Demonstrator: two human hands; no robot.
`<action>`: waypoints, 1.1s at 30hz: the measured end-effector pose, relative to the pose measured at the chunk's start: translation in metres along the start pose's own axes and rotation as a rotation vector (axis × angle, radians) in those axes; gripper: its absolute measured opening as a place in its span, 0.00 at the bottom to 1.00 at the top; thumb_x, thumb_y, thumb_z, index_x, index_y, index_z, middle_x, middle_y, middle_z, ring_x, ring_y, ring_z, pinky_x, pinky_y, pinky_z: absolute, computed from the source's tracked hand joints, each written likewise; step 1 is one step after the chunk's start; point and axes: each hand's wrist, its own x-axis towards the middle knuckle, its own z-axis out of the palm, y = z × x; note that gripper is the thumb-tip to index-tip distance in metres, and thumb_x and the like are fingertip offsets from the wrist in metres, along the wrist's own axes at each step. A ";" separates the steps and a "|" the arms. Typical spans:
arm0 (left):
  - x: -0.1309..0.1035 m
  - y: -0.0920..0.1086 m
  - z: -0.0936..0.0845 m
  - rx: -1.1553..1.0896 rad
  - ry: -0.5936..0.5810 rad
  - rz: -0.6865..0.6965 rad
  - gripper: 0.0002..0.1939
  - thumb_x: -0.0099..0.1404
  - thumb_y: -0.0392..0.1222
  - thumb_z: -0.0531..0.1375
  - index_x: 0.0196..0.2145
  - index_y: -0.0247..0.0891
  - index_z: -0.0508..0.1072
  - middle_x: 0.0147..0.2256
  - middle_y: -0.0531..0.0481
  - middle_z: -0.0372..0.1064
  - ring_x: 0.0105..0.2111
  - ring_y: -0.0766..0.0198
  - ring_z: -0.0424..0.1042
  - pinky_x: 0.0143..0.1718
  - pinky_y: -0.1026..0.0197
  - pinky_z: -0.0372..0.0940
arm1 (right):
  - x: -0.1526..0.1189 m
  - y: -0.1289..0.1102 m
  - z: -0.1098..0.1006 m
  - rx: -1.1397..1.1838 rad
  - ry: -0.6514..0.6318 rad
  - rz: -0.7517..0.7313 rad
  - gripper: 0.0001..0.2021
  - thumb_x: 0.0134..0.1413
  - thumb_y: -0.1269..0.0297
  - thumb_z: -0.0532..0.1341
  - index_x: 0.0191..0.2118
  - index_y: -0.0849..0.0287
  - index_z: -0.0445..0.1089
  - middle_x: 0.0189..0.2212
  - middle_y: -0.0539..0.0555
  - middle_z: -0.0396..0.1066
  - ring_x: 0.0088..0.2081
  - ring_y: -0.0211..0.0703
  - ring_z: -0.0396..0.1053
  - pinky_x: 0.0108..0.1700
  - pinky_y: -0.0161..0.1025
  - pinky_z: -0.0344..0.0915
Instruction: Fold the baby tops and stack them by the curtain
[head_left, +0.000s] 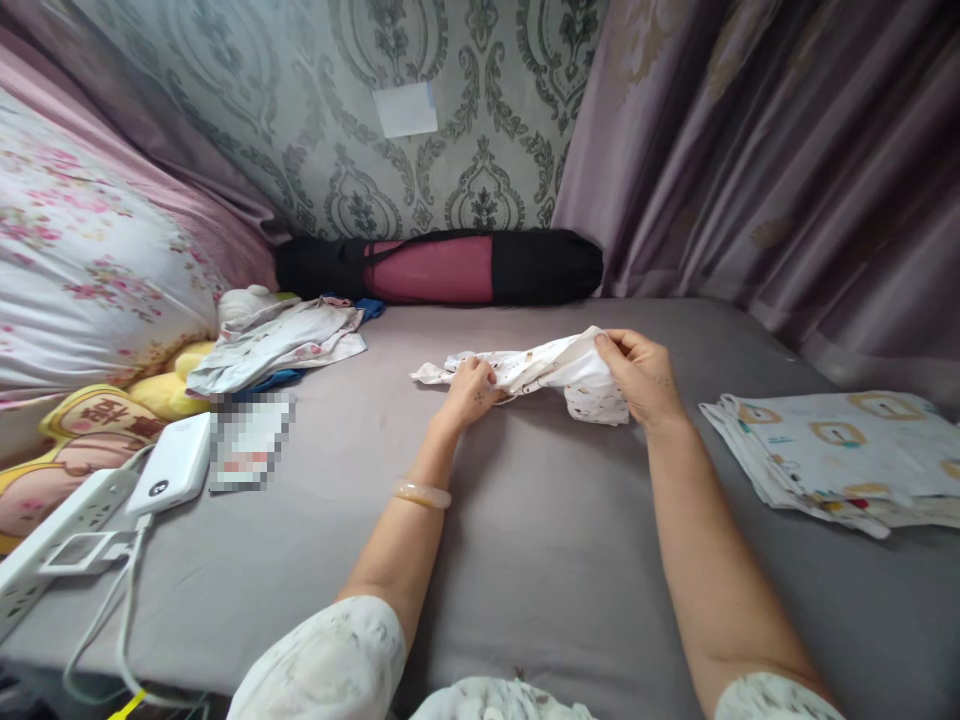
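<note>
A small white printed cloth garment [551, 365] is stretched between my two hands just over the grey sheet. My left hand [474, 390] grips it near its left part, fingers closed on the fabric, and a pale bangle [421, 494] circles that forearm. Thumb and fingers of my right hand [643, 378] pinch its raised right end. A loose flap of the cloth hangs beside the right fingers. Its exact kind is hard to make out because it is bunched and folded.
Folded printed cloths [847, 440] lie stacked at the right. Rumpled clothes [285, 340] sit at the left, near a power bank [174, 462] and a power strip [67, 520] with cables. A black and red long bag [435, 270] lies along the wall.
</note>
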 end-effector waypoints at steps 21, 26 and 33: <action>-0.013 -0.012 -0.071 -0.389 -0.162 -0.222 0.18 0.57 0.54 0.59 0.30 0.35 0.75 0.23 0.54 0.66 0.24 0.67 0.63 0.23 0.67 0.57 | 0.001 0.016 -0.022 -0.137 -0.253 0.156 0.20 0.42 0.44 0.67 0.30 0.58 0.75 0.25 0.52 0.75 0.27 0.41 0.69 0.27 0.35 0.63; -0.009 -0.021 -0.053 -0.177 -0.230 -0.202 0.15 0.59 0.50 0.56 0.30 0.36 0.75 0.23 0.53 0.68 0.24 0.66 0.64 0.24 0.66 0.57 | -0.001 0.011 -0.023 -0.181 -0.292 0.125 0.18 0.45 0.47 0.65 0.31 0.59 0.76 0.27 0.51 0.75 0.27 0.39 0.68 0.27 0.33 0.62; -0.004 0.006 -0.046 -0.228 -0.237 -0.010 0.14 0.63 0.48 0.57 0.39 0.38 0.77 0.37 0.47 0.75 0.34 0.62 0.72 0.35 0.63 0.65 | -0.004 0.000 -0.023 -0.172 -0.330 0.119 0.20 0.46 0.44 0.65 0.33 0.59 0.76 0.29 0.53 0.76 0.29 0.41 0.69 0.29 0.35 0.64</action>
